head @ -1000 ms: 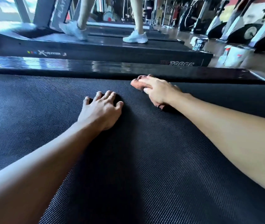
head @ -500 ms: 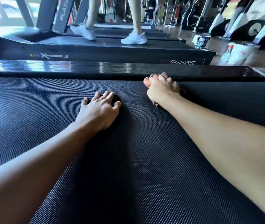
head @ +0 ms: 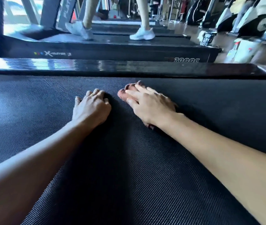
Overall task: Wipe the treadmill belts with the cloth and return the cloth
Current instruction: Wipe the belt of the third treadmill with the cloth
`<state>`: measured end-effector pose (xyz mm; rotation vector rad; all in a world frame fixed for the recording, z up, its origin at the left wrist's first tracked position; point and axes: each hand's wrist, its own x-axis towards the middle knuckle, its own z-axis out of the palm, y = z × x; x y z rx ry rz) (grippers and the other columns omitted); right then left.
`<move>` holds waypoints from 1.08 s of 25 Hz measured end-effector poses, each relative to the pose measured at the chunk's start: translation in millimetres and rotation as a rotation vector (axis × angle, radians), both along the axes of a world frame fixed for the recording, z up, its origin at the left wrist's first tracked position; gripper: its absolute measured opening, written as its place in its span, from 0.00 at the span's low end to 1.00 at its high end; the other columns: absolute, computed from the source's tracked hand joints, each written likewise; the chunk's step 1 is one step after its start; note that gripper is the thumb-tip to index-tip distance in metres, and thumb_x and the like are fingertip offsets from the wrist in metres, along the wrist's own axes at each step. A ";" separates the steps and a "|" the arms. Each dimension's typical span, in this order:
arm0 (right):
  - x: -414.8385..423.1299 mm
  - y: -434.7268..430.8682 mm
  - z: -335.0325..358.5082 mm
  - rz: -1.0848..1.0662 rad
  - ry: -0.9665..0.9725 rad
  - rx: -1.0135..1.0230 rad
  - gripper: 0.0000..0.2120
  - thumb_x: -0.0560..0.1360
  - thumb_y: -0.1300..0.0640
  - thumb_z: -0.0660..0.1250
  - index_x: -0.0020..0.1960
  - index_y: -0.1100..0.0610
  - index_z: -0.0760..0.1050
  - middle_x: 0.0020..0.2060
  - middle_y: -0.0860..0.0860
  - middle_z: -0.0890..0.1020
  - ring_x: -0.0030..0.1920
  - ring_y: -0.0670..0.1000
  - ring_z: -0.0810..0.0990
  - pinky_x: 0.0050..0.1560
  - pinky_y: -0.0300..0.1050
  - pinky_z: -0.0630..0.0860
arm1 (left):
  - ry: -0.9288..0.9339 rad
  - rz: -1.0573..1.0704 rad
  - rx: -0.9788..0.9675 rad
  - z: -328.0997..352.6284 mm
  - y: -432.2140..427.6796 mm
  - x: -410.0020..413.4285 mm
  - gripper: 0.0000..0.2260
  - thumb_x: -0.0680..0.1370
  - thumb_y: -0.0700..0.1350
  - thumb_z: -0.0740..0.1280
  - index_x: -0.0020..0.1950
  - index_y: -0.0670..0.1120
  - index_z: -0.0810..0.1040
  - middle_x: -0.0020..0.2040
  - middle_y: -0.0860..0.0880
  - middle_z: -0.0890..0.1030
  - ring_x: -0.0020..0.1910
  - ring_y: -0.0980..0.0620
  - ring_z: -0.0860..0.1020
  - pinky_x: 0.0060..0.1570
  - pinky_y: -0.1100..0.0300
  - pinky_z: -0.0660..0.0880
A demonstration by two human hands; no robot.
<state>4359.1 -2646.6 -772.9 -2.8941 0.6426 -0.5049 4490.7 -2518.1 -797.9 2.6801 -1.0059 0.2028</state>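
Belt [head: 23, 111]: dark, textured, fills the near field. The person leans low over it with both forearms extended.

Left hand [head: 90, 111]: palm down on the belt, fingers close together and only slightly bent, holding nothing. Judged to be a brace that carries body weight while the other hand works.

Cloth [head: 122, 95]: small and reddish, lying on the belt just right of the left hand. It is almost wholly covered. One edge shows beyond the fingertips and a scrap shows under the wrist.

Right hand [head: 151, 108]: laid flat on the cloth, fingers stretched out and a little spread, thumb alongside. It presses the cloth down rather than gripping it. The flat palm is judged to keep the full cloth in contact with the belt for the wipe.

Rail [head: 129, 68]: glossy and black, just beyond both hands, marking the far limit of the belt.

Next treadmill [head: 112, 51]: behind the rail, with another person's shoes [head: 142, 34] on it.

Status: wiping under way; cloth not yet returned.
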 end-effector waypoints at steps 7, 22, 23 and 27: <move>-22.4 -26.4 5.2 -0.190 0.021 0.061 0.21 0.80 0.44 0.56 0.73 0.39 0.64 0.76 0.43 0.61 0.72 0.51 0.63 0.69 0.48 0.62 | -0.035 -0.002 0.072 -2.7 -0.7 -3.1 0.21 0.82 0.53 0.49 0.72 0.46 0.65 0.76 0.50 0.62 0.75 0.47 0.58 0.72 0.40 0.53; -101.0 70.1 -4.1 0.079 -0.035 0.006 0.21 0.77 0.44 0.59 0.70 0.37 0.68 0.74 0.42 0.67 0.72 0.51 0.66 0.71 0.47 0.63 | 0.061 -0.078 0.082 11.7 77.3 -92.0 0.25 0.83 0.56 0.47 0.80 0.53 0.49 0.79 0.56 0.47 0.78 0.54 0.44 0.75 0.51 0.44; -132.1 74.3 -3.6 0.101 -0.033 0.010 0.21 0.77 0.43 0.59 0.70 0.35 0.68 0.73 0.40 0.67 0.72 0.49 0.66 0.71 0.45 0.63 | 0.067 -0.083 0.097 11.5 85.5 -96.3 0.25 0.83 0.57 0.46 0.80 0.53 0.47 0.79 0.57 0.46 0.78 0.54 0.43 0.75 0.51 0.43; -132.9 34.2 6.8 -0.132 0.072 0.090 0.21 0.80 0.44 0.59 0.72 0.35 0.65 0.76 0.40 0.61 0.75 0.49 0.61 0.73 0.45 0.57 | 0.100 -0.080 0.136 14.0 119.4 -130.0 0.26 0.82 0.58 0.42 0.80 0.54 0.44 0.79 0.58 0.43 0.77 0.54 0.40 0.76 0.49 0.41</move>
